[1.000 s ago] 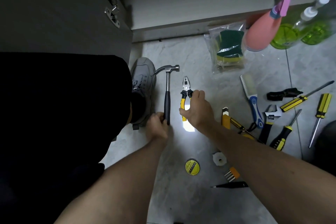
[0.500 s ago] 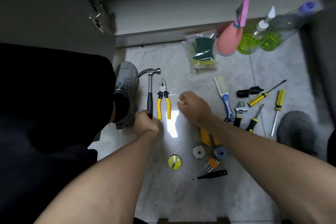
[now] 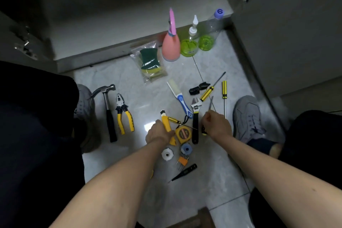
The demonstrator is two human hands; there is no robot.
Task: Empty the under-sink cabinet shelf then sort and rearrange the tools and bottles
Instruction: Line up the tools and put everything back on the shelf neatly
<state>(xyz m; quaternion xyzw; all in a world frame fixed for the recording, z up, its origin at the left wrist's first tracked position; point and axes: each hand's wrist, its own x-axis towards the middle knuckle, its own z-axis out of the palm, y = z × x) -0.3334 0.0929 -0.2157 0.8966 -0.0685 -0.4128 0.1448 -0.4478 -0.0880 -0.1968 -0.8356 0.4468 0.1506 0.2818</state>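
Tools lie spread on the marble floor in front of the open cabinet. A hammer [image 3: 108, 111] and yellow-handled pliers [image 3: 123, 116] rest side by side at the left. My left hand [image 3: 159, 133] grips a yellow utility knife [image 3: 165, 119] beside a yellow tape measure [image 3: 183, 134]. My right hand [image 3: 216, 126] is closed around a yellow-and-black screwdriver [image 3: 210, 104], whose shaft sticks up from the fist. A black adjustable wrench [image 3: 195, 119] lies between my hands. A pink spray bottle [image 3: 171, 46] and two green bottles [image 3: 189, 46] stand at the cabinet's edge.
A bagged sponge [image 3: 149, 62], a blue-handled brush [image 3: 178, 96], two more screwdrivers [image 3: 224, 94] and a black clip [image 3: 199, 88] lie farther out. Small fittings [image 3: 167, 154] and a black tester pen [image 3: 185, 172] sit near my forearms. My shoes [image 3: 248, 116] flank the tools; cabinet doors stand open.
My left hand let go of the hammer and moved right onto the utility knife. My right hand left the pliers and closed on a screwdriver. The view shifted to the right.
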